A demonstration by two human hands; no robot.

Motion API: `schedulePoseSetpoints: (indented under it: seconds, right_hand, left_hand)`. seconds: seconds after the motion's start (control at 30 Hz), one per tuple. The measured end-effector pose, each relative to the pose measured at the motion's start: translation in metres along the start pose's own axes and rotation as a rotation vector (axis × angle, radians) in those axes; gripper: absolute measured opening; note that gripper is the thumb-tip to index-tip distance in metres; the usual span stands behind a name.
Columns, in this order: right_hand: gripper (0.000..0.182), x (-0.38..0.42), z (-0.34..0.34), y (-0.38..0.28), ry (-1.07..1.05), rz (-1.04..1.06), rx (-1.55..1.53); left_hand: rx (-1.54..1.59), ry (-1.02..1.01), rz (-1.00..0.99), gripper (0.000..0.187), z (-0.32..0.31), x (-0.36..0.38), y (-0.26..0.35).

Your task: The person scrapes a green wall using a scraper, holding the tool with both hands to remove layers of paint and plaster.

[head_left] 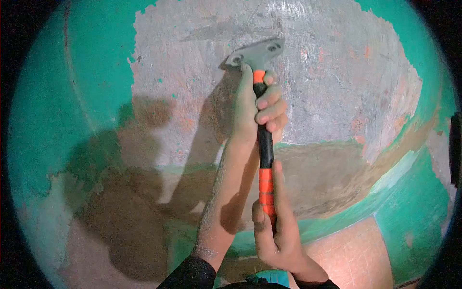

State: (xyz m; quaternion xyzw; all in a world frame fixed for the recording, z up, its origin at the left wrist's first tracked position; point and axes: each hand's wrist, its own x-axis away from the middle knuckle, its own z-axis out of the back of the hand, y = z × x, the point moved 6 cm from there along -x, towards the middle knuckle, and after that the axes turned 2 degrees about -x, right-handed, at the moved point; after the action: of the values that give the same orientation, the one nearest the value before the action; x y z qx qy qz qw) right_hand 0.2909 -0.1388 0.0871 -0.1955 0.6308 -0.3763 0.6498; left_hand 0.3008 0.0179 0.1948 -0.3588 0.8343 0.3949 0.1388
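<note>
A long-handled scraper [265,148] with a wide metal head, a black shaft and an orange grip is held up against the wall. High on the shaft, just below the head, my left hand [246,113] wraps its fingers around it, with the thumb stretched up towards the metal. Lower down, the fingers of my right hand [285,236] close on the orange grip. The scraper head is tilted slightly and lies at a bare grey patch [332,82] of the wall; its exact contact with the surface is hard to make out.
Green paint [98,53] surrounds the stripped patch with ragged edges. A brownish bare band [322,178] runs below it. Pinkish floor tiles [353,253] show at the bottom right. Shadows of a head and arms fall across the left of the wall.
</note>
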Motion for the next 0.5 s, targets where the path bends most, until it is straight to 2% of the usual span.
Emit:
schedulePoseSetpoints:
  seconds: [0.5]
  right_hand:
    - [0.070, -0.004, 0.004, -0.008, 0.003, -0.008, -0.026]
  left_hand:
    - [0.001, -0.022, -0.002, 0.042, 0.004, 0.000, 0.002]
